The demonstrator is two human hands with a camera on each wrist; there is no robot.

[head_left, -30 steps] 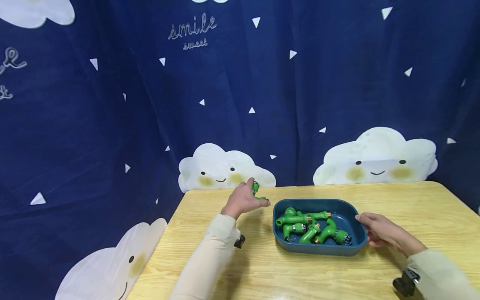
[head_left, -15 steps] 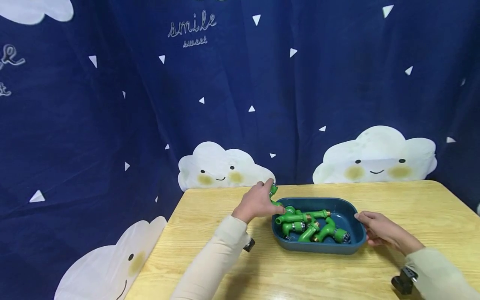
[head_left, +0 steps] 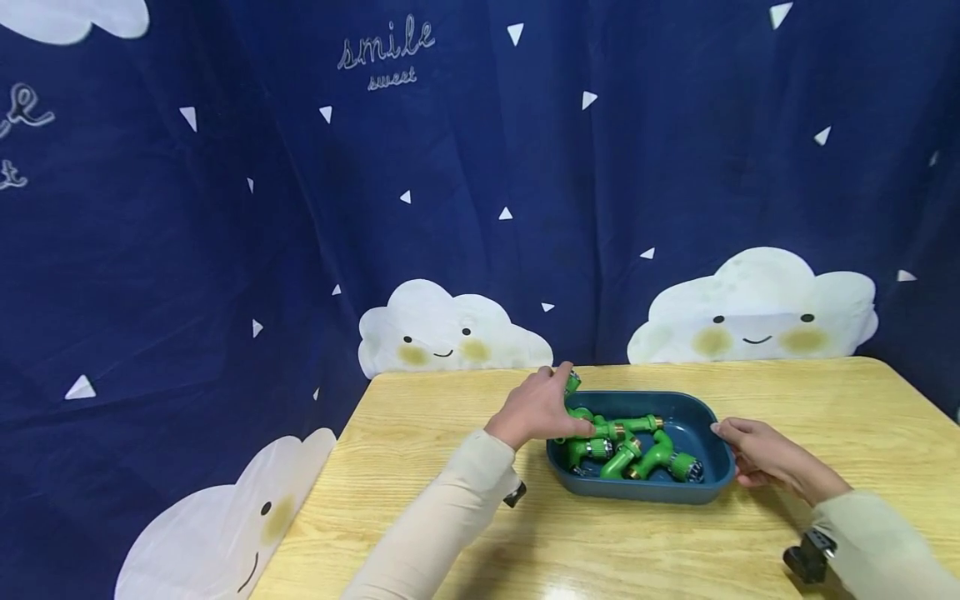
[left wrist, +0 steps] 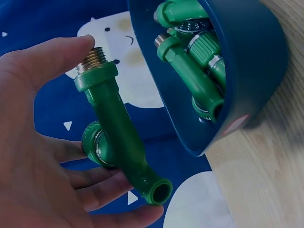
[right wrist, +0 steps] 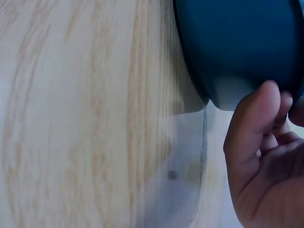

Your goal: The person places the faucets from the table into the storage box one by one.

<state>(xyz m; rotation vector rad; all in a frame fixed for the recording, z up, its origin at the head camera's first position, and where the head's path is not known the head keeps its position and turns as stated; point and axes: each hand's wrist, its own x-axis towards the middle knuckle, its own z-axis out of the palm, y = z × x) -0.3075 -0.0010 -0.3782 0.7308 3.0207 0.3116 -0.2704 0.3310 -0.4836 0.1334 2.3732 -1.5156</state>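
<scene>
In the left wrist view my left hand (left wrist: 52, 142) holds a green faucet (left wrist: 118, 123) between the thumb, which presses its brass-coloured threaded end, and the fingers round its knob. The head view has this left hand (head_left: 542, 407) over the left end of a dark blue basin (head_left: 645, 492). Several more green faucets (head_left: 658, 454) lie heaped inside, most with brass-coloured threads and ribbed knobs. At the basin's right end my right hand (head_left: 780, 460) pinches the rim, thumb on top; the right wrist view shows its fingers (right wrist: 254, 118) against the basin wall (right wrist: 237, 42).
The basin stands on a light wooden table (head_left: 615, 550). Behind the table hangs a dark blue curtain (head_left: 465, 150) printed with smiling clouds (head_left: 757, 317) and white triangles. A small black device (head_left: 810, 557) sits at the right wrist.
My left hand has carried the faucet rightward, from beside the basin to over its left end. The right hand stays on the rim, and the basin has hardly moved.
</scene>
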